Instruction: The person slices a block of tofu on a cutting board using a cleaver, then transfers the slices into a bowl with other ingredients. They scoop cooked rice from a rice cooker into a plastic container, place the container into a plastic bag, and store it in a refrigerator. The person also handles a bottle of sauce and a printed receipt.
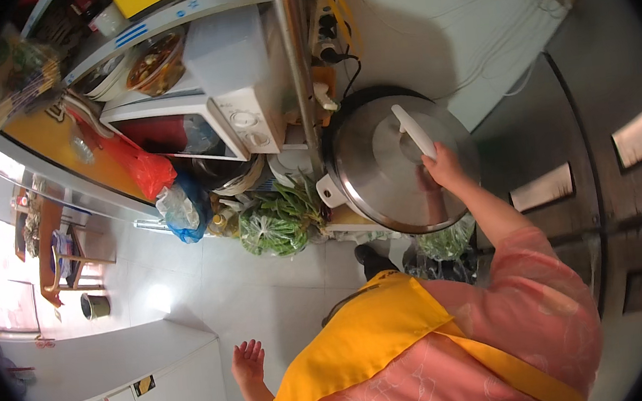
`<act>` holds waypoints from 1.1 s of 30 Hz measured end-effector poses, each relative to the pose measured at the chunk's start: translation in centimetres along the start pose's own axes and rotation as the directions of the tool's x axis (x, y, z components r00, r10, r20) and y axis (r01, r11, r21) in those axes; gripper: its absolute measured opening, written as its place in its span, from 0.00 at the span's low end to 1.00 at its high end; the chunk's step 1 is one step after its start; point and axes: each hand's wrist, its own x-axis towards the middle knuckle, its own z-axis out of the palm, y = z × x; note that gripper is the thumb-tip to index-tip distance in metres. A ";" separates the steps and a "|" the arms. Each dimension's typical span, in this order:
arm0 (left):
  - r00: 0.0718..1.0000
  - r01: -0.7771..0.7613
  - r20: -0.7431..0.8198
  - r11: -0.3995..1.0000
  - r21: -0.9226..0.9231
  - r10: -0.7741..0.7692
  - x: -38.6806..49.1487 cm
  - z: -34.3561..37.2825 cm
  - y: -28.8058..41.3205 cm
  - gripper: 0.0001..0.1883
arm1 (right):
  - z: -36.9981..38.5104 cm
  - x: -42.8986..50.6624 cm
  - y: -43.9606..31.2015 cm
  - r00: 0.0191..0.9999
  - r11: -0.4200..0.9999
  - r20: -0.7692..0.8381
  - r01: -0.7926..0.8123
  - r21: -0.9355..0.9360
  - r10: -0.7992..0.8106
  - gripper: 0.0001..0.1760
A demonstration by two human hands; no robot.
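My right hand (444,166) is closed around the near end of a long white handle (414,132). The handle stands on a round, shiny metal lid (382,177), which covers a large round pot or cooker. A white side grip (332,191) sticks out at its left. What the vessel holds is hidden. My left hand (248,359) hangs low at the left of my yellow apron, palm partly up, fingers slightly curled and holding nothing. It is above the tiled floor, well apart from the lid.
Left of the pot, a metal rack post (298,75) stands beside a white microwave (192,129). Bagged green vegetables (274,228) and a blue bag (190,213) sit below. A power strip (328,31) with cords is behind. Dark metal doors (545,121) rise at right; a white cabinet (182,382) stands lower left.
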 end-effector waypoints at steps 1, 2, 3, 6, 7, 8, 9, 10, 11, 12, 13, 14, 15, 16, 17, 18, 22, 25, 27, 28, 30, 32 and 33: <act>1.000 0.013 -0.001 0.999 -0.035 -0.013 -0.4 1.6 -0.5 0.30 | 0.4 1.7 0.4 1.000 1.000 0.017 -0.008 0.011 0.008 0.24; 1.000 0.026 -0.001 0.997 -0.069 -0.026 -0.6 3.3 -1.2 0.30 | 0.8 3.4 0.8 0.999 1.000 0.034 -0.019 0.021 0.018 0.24; 0.999 0.038 -0.012 0.995 -0.096 -0.039 -1.3 4.5 -1.7 0.30 | 1.6 4.4 1.2 0.998 0.999 0.061 -0.037 0.035 0.035 0.24; 0.997 0.073 0.019 0.990 -0.123 -0.071 -2.2 8.8 -3.5 0.29 | 3.5 6.6 2.9 0.997 0.999 0.069 0.042 -0.018 -0.041 0.24; 0.996 0.084 0.033 0.988 -0.130 -0.080 -2.6 10.3 -4.1 0.29 | 4.0 7.1 3.5 0.997 0.999 0.064 0.048 -0.020 -0.047 0.24; 0.996 0.091 0.009 0.986 -0.140 -0.090 -2.9 11.7 -4.3 0.26 | 4.5 7.2 4.0 0.997 0.998 0.058 0.053 -0.021 -0.051 0.24; 0.995 0.096 0.001 0.985 -0.140 -0.097 -3.2 13.1 -4.6 0.24 | 4.8 7.5 4.0 0.997 0.998 0.053 0.064 -0.020 -0.063 0.24; 0.995 0.102 -0.006 0.985 -0.139 -0.104 -3.5 14.2 -4.8 0.24 | 4.6 7.9 4.1 0.992 0.999 0.113 0.049 0.016 -0.051 0.25; 0.994 0.108 -0.014 0.985 -0.136 -0.111 -3.9 14.9 -5.0 0.23 | 4.6 8.1 4.1 0.992 0.999 0.121 0.046 0.020 -0.048 0.25; 0.995 0.102 -0.007 0.986 -0.134 -0.104 -3.9 15.3 -5.3 0.22 | 4.2 8.2 3.7 0.991 0.999 0.122 0.045 0.020 -0.047 0.25; 0.995 0.096 -0.001 0.987 -0.131 -0.097 -3.8 15.5 -5.6 0.22 | 4.1 8.2 3.6 0.991 0.999 0.124 0.043 0.020 -0.045 0.25; 0.996 0.091 0.005 0.988 -0.126 -0.091 -3.9 15.7 -5.8 0.22 | 4.3 8.0 4.0 0.988 0.999 0.147 0.041 -0.003 -0.040 0.26; 0.996 0.091 0.009 0.987 -0.136 -0.090 -3.6 16.1 -5.9 0.22 | 4.3 8.2 4.0 0.987 0.999 0.157 0.043 -0.026 -0.039 0.27; 0.996 0.090 0.012 0.985 -0.145 -0.090 -3.4 16.4 -5.9 0.22 | 4.2 8.3 4.0 0.985 0.998 0.168 0.046 -0.048 -0.037 0.28; 0.996 0.091 0.016 0.984 -0.153 -0.089 -3.4 16.7 -6.0 0.21 | 4.0 8.3 4.1 0.980 0.975 0.170 0.135 -0.175 -0.105 0.27; 0.996 0.093 0.013 0.984 -0.152 -0.092 -3.2 17.1 -6.0 0.21 | 3.1 8.5 3.3 0.968 0.928 0.178 0.223 -0.299 -0.176 0.27; 0.994 0.102 0.052 0.980 -0.173 -0.094 -2.0 18.6 -5.7 0.22 | -8.5 9.2 -10.7 0.725 0.802 0.387 0.594 0.066 -0.569 0.24; 0.992 0.094 0.093 0.983 -0.158 -0.080 -0.1 19.5 -4.8 0.24 | -17.9 8.3 -20.0 0.161 0.240 0.224 0.092 0.966 -0.961 0.25; 0.987 0.091 0.143 0.985 -0.149 -0.070 1.6 20.6 -3.9 0.24 | -20.6 5.6 -23.7 0.050 -0.200 -0.197 -0.074 0.977 -0.979 0.30; 0.988 0.080 0.146 0.985 -0.152 -0.058 1.8 20.4 -3.7 0.25 | -21.5 5.0 -24.7 0.027 -0.258 -0.256 -0.118 0.959 -0.966 0.29; 0.974 0.080 0.219 0.987 -0.136 -0.049 3.6 21.2 -2.9 0.27 | -23.8 4.0 -27.0 -0.021 -0.345 -0.353 -0.169 0.923 -0.935 0.27; 0.975 0.061 0.219 0.984 -0.169 -0.022 4.2 20.0 -3.3 0.27 | -25.7 5.4 -28.6 0.136 -0.286 -0.280 -0.023 0.958 -0.950 0.17; 0.969 0.063 0.245 0.983 -0.175 -0.019 4.3 20.6 -3.0 0.28 | -27.2 5.9 -29.3 0.226 -0.226 -0.236 0.069 0.972 -0.945 0.13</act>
